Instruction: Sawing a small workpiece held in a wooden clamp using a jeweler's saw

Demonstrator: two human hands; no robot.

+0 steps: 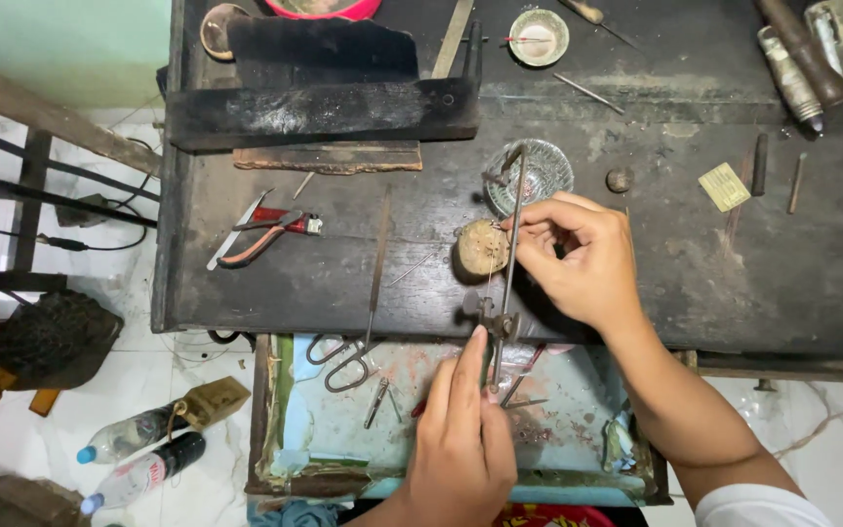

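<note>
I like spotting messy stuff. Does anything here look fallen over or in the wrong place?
Yes. Two clear plastic bottles with blue caps lie tipped on their sides on the white tiled floor, left of the open drawer. The dark workbench looks worn and scratched.

A dark, scarred wooden workbench (pixel 753 273) is carrying a jeweller's clutter. A round wooden peg (pixel 482 248) is sitting near its centre, with a glass dish (pixel 545 168) lying just beyond at one o'clock. Red-handled pliers (pixel 267 234) are resting at nine o'clock, a black wooden block (pixel 324 109) at eleven, a small bowl (pixel 539 37) at twelve, and a yellow card (pixel 724 186) at three.
</note>
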